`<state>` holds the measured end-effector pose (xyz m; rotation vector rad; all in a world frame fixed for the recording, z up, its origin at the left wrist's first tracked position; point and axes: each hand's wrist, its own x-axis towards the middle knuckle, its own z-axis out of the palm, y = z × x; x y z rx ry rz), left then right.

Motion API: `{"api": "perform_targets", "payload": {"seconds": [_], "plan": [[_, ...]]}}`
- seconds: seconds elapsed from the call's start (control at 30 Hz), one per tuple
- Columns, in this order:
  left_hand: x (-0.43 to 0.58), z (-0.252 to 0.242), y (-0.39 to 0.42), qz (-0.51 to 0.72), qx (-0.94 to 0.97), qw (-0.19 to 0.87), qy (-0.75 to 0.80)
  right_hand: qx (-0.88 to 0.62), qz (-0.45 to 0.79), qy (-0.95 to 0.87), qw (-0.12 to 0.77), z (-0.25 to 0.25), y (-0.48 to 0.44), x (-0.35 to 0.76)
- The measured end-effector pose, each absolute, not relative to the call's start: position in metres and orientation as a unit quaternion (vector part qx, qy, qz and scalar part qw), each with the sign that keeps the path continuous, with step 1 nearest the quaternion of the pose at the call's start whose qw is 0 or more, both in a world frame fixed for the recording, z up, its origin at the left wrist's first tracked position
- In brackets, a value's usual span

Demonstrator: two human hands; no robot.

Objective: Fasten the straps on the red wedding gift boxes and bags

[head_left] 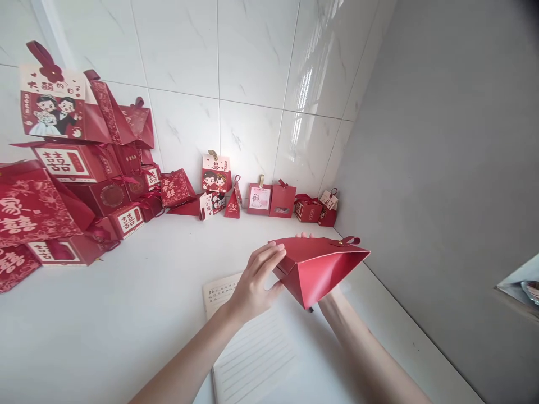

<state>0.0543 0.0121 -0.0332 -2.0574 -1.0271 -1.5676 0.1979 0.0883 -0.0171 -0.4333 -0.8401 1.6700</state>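
Note:
A red folded-card gift box (311,275) with a ribbon loop at its top right is held up over the table, tilted, its open side edge facing me. My left hand (259,278) is closed on its left end, fingers on top and thumb beneath. Behind and under the box is my right hand (330,297), supporting it; only its fingertips past the far edge and the heel near the wrist show, the rest being hidden. Below the hands lies an open lined notebook (252,359) with handwriting at its top. A small dark piece (310,310) shows under the box's lower corner.
Several red wedding gift boxes (105,193) are stacked at the left. More stand in a row along the tiled wall (252,73), among them a box with a cartoon couple (215,174). A grey panel (438,140) borders the white table (160,320) on the right.

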Motion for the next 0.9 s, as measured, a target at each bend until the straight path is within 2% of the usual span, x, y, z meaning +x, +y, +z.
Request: {"api": "perform_targets", "payload": {"seconds": [0.2,0.47,0.7,0.8,0.9], "plan": [[0.052,-0.041,0.016,-0.583,-0.705,0.117,-0.386,-0.183,0.726,-0.314,0.584,-0.011,0.089,0.195],[0.054,-0.04,0.014,-0.619,-0.645,-0.028,-0.447,-0.162,0.733,-0.313,0.581,-0.006,0.093,0.196],[0.053,-0.023,0.016,-0.686,-0.501,-0.287,-0.444,-0.188,0.717,-0.308,0.596,-0.007,0.093,0.197],[0.053,-0.018,0.016,-0.687,-0.475,-0.351,-0.422,-0.188,0.715,-0.355,0.572,-0.007,0.092,0.198],[0.053,-0.018,0.015,-0.689,-0.464,-0.372,-0.414,-0.183,0.714,-0.366,0.568,-0.006,0.091,0.198]]}}
